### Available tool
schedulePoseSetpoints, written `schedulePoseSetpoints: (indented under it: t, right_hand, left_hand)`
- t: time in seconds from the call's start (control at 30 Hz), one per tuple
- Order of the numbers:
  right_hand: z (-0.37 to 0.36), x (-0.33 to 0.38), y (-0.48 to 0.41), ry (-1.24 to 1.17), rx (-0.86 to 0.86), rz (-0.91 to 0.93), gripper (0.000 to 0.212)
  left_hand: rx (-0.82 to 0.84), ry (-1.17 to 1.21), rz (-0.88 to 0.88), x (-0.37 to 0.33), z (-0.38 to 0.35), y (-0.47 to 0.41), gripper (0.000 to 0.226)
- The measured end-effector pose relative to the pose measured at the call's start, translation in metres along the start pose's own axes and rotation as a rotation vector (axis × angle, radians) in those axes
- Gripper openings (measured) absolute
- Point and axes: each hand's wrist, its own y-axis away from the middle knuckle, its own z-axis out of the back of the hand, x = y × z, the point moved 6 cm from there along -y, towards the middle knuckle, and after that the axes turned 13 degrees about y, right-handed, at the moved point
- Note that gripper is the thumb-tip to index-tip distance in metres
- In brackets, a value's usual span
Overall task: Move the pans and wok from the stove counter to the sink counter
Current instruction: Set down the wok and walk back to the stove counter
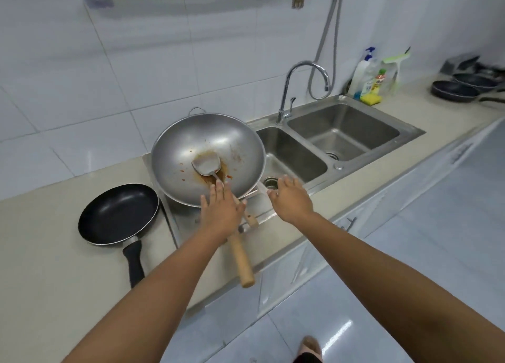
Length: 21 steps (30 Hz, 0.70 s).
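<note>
A big steel wok [191,144] with sauce stains sits on the sink's drainboard, a metal spatula [206,164] lying inside it. Its wooden handle [241,258] sticks out over the counter's front edge. My left hand [221,212] hovers with fingers spread over the wok's near rim and the handle's base, gripping nothing. My right hand [291,198] is open too, just right of the wok above the left basin's edge. A black frying pan [117,212] rests on the counter left of the wok. Two more dark pans [455,90] lie on the far right counter.
A double steel sink [347,133] with a curved faucet [306,70] lies right of the wok. Soap bottles [364,75] and a yellow sponge [370,99] stand behind it. The counter's front edge [355,207] runs diagonally, with tiled floor below.
</note>
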Motion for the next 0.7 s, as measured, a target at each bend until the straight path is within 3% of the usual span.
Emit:
schedulePoseSetpoints:
  t: [0.23,0.4,0.7]
  right_hand:
    - [-0.024,-0.138,-0.011,0.094,0.133,-0.192,0.061]
    - [-0.029,-0.251,-0.01,0.057,0.177,-0.374,0.06]
    - [-0.02,-0.435,0.003,0.048,0.267,-0.548,0.056]
  left_hand:
    - [0.218,-0.252,-0.244,-0.118,-0.077,-0.051,0.072]
    - [0.369,-0.301,-0.322,-0.212,-0.142,-0.077,0.071]
    - [0.488,-0.329,-0.48,-0.377,-0.24,-0.114,0.068]
